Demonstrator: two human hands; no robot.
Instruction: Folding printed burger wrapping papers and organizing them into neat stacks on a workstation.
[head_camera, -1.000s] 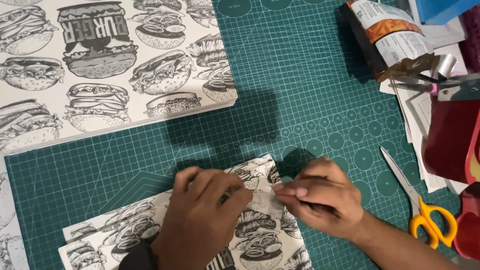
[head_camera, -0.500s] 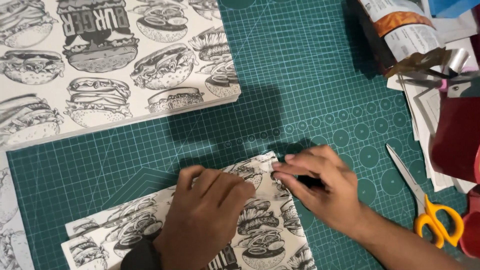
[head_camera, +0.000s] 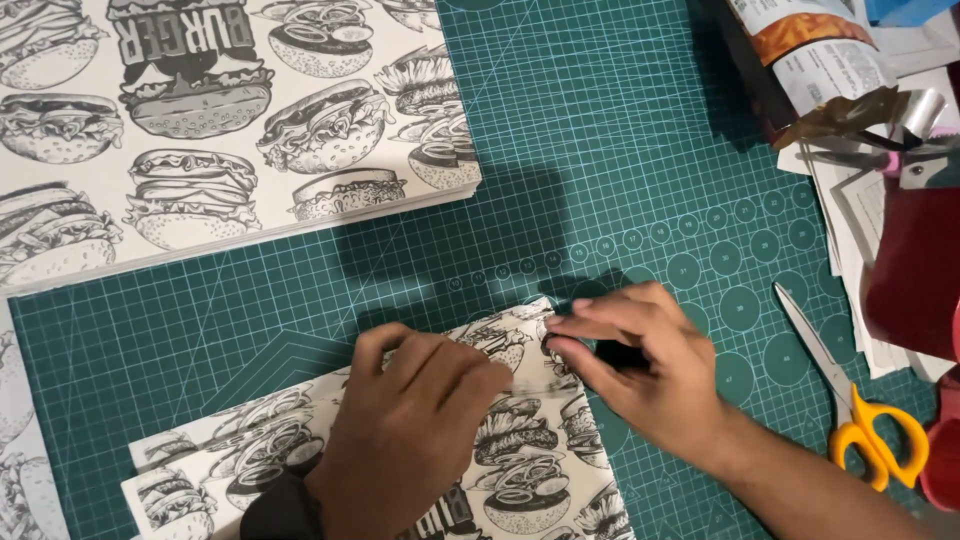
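Note:
A folded sheet of burger-printed paper lies on the green cutting mat at the bottom centre. My left hand lies on top of it, fingers curled and pressing it down. At the sheet's upper right corner my right hand pinches with thumb and fingertips. A pale translucent strip, apparently tape, runs from those fingers to my left fingertips. Something dark sits under my right fingers; I cannot tell what it is.
A stack of burger-printed sheets covers the upper left of the mat. Yellow-handled scissors lie at the right. A crumpled packet, white papers and a dark red object crowd the right edge.
Both hands have come lower onto the folded sheet. My right hand has moved to its upper right corner, and the strip between the hands now lies flatter against the paper.

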